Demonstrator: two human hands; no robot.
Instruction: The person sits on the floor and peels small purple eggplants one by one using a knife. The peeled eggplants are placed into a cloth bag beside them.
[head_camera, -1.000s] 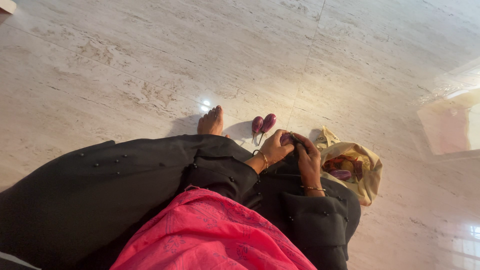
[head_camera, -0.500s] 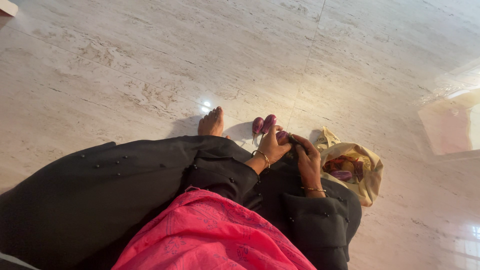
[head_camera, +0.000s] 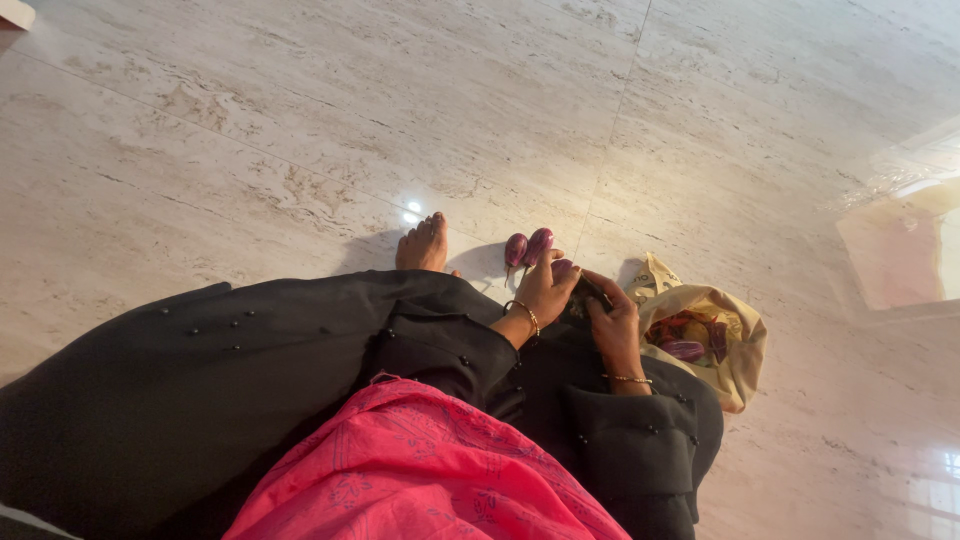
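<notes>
Nearest the camera, a pink cloth (head_camera: 420, 470) and a black robe (head_camera: 250, 380) cover the seated person's lap, and both black sleeves run forward to the hands. Just past the sleeves the left hand (head_camera: 543, 290) and the right hand (head_camera: 612, 320) meet over the robe, curled close together around a small purple brinjal (head_camera: 562, 268), of which only the rounded top shows between the fingers. The left hand cups it from the left, while the right hand pinches at its near end, perhaps with something dark in its grip; the view is too small to tell whether that is a stalk or a blade. Each wrist wears a thin gold bangle. To the right, touching the robe's edge, a cream bag (head_camera: 735, 375) lies open on the floor (head_camera: 300, 130) with more purple and reddish vegetables inside. A little farther on, two brinjals (head_camera: 527, 247) lie side by side on the tiles just beyond the left hand, with a bare foot (head_camera: 424, 244) near them to the left. By the look of it, the step in hand is trimming or stalking this one brinjal. Finishing it would call for a firm hold from the left hand and a small, careful pull or cut from the right.
</notes>
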